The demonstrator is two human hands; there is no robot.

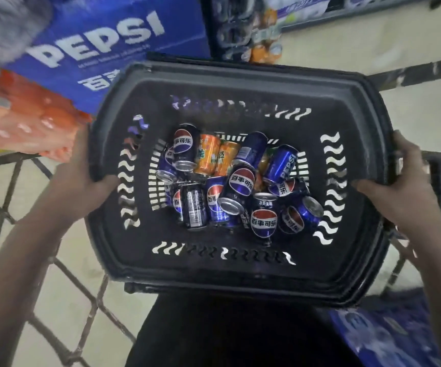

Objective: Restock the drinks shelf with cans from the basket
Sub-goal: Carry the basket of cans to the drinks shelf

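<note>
A person held a black plastic basket [240, 83] at both short ends, seen from above. The left hand [81, 178] had its grip closed on the basket's left rim, thumb hooked over the edge onto the inner wall and the fingers hidden underneath. The right hand [397, 181] grasped the right rim the same way, thumb lying inside the rim.

On the basket floor lay a loose heap of cans, most on their sides and overlapping. The blue Pepsi cans [238, 181] made up the bulk of it, spread from the middle toward the floor's near right corner. Two orange cans [208, 154] lay side by side near the far edge of the heap, touching blue cans on either side. One dark can with small white print [194, 205] lay at the near left of the heap. One blue can with "PEPSI" lettering [281, 164] sat tilted at the far right of the heap.

Beyond the basket's far left corner stood a large blue Pepsi carton [103, 43], and beside the left hand was an orange shrink-wrapped pack [23, 120]. Past the far edge of the basket, blurred packs of drinks [248, 30] sat low on a rack. Wire mesh [63, 274] showed under the left forearm over a pale floor [412, 35]. Another blue carton [386, 337] lay by the basket's near right corner. Dark clothing [230, 332] filled the bottom centre.
</note>
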